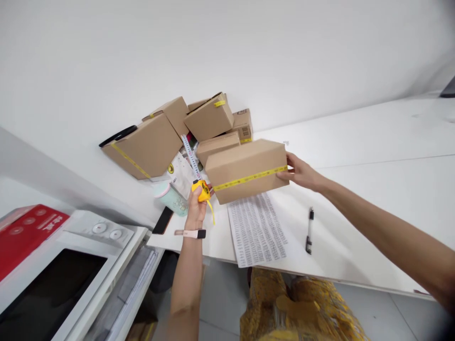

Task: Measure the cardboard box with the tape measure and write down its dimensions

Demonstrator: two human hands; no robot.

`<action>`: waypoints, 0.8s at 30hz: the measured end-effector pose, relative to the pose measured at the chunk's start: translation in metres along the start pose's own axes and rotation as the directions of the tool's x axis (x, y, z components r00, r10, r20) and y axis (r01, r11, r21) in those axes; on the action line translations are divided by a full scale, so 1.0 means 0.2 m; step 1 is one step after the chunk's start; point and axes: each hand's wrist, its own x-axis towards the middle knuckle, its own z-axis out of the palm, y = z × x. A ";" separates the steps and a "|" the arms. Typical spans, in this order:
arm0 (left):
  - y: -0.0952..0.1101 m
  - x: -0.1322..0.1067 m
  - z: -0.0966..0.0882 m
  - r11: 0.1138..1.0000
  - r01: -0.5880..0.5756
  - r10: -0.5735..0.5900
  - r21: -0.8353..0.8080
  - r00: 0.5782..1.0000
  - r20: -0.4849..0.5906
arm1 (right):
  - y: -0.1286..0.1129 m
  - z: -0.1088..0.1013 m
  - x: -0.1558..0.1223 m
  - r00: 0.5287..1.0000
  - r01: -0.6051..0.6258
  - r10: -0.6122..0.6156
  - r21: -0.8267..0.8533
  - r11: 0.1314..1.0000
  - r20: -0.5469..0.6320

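Cardboard box (pixel 248 163) in right fingers (pixel 293 160)

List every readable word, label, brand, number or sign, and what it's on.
"4 5 6 7 8": white ruled blade, small; its other digits are uncertain.
Too small or blurred to read:
Yellow packing tape on the held carton: print.
Yellow tape measure: dark case marking.
Printed sheet: rows of characters.
Red box: white lettering.
Back carton: dark markings.

Pale pink band (pixel 188 233) with a dark rectangular face (pixel 201 234) on that left wrist, forearms (pixel 186 284) bare of sleeves, and now mustard-yellow clothing (pixel 265 291), busily patterned, down below!
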 end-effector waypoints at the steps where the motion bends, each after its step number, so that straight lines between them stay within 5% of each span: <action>1: -0.02 0.00 0.00 1.000 -0.001 0.001 0.005 1.000 0.006 | 0.07 0.03 -0.01 0.996 0.048 -0.049 -0.009 0.999 -0.077; 4: -0.10 -0.01 -0.01 0.999 0.011 -0.012 0.039 1.000 0.016 | 0.26 0.14 -0.08 0.972 0.055 -0.060 -0.030 0.998 -0.227; 8: -0.14 -0.05 -0.03 0.995 0.007 -0.009 0.099 1.000 0.026 | 0.40 0.22 -0.17 0.973 -0.028 0.031 0.016 0.999 -0.229; 11: -0.07 -0.11 -0.04 0.990 -0.035 0.030 0.137 0.999 0.039 | 0.37 0.19 -0.22 0.943 -0.113 0.102 -0.017 0.993 -0.316; 14: 0.04 -0.23 -0.05 0.965 -0.059 -0.001 0.255 0.973 0.232 | 0.20 0.11 -0.24 0.847 -0.165 0.135 -0.014 0.986 -0.515; 17: 0.09 -0.39 -0.01 0.905 0.020 -0.248 0.425 0.837 0.488 | -0.07 0.05 -0.25 0.842 -0.111 0.179 0.161 0.981 -0.509; 20: 0.07 -0.52 0.07 0.813 0.056 -0.457 0.580 0.679 0.574 | -0.30 0.02 -0.28 0.898 -0.044 0.159 0.277 0.960 -0.411; 24: 0.01 -0.60 0.12 0.733 0.052 -0.566 0.678 0.599 0.566 | -0.39 0.00 -0.36 0.900 -0.098 0.173 0.200 0.975 -0.400</action>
